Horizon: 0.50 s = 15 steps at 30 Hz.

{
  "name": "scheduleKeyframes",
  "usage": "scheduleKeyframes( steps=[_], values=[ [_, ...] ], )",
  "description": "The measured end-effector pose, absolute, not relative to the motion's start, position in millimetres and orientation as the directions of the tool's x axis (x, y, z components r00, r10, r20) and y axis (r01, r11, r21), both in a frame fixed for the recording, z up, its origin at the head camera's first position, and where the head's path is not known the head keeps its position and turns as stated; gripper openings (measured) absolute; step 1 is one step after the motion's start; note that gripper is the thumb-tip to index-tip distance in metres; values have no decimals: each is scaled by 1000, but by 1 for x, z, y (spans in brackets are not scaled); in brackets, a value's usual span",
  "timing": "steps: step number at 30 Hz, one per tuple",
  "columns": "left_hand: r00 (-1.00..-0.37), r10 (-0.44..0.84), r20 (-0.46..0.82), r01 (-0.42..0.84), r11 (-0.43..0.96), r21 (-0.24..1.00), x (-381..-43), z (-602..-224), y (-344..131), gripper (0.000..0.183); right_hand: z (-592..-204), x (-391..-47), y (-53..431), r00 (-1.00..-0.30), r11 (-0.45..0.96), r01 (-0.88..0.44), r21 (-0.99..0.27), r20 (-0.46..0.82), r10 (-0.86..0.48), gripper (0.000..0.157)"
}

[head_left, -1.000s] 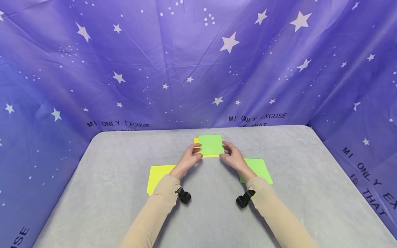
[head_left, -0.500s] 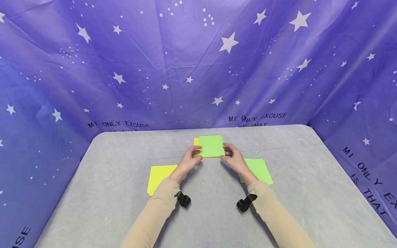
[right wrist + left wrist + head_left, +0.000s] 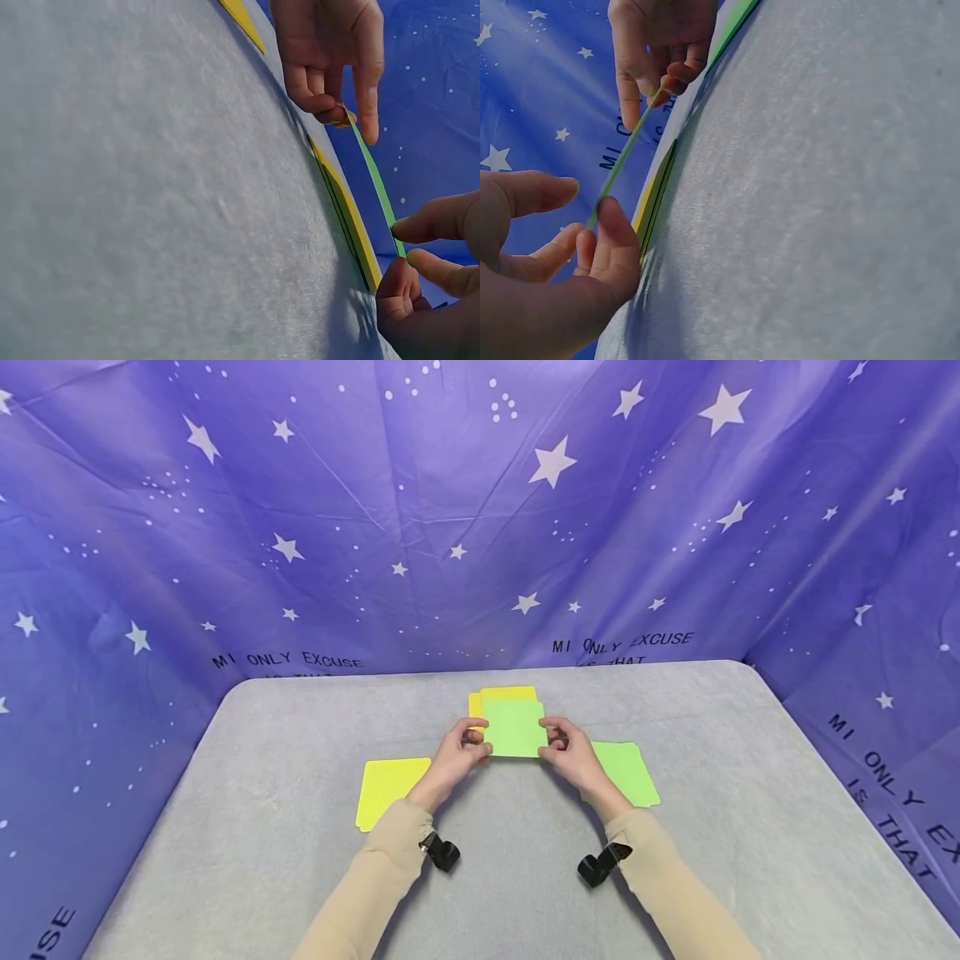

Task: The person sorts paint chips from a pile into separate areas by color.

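A thin light-green square card with rounded corners is held by its two side edges between my hands. My left hand pinches the left edge, thumb at the near corner. On the opposite edge, my right hand grips it the same way. Both wrist views show the green card nearly edge-on, raised above a small stack topped by a yellow card. In the head view that stack, partly covered by the green card, shows yellow cards along its back and left.
Yellow cards lie on the grey table at left, partly behind my left forearm. Light-green cards lie at right, partly behind my right wrist. A purple starry curtain stands along the back and sides.
The green card has come off the middle stack and moved toward me in both hands, uncovering a yellow card beneath. The side piles have stayed put.
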<state>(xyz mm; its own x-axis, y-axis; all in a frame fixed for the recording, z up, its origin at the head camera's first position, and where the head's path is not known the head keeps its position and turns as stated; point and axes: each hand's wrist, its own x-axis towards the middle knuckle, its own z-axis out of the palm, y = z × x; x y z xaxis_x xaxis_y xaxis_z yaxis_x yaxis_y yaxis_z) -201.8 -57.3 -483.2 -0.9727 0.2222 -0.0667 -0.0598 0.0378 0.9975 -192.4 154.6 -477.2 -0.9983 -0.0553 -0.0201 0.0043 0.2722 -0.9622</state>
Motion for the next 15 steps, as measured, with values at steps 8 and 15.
scheduleKeyframes(
  steps=[8,15],
  values=[
    [-968,244,-64,-75,-36,997,-198,-489,-56,46,-477,-181,159,-996,257,26,-966,-47,-75,46],
    [-954,294,-56,-82,-78,994,-194,-491,-50,49,-474,-173,169,-995,253,41,-967,-63,-79,52]
  ],
)
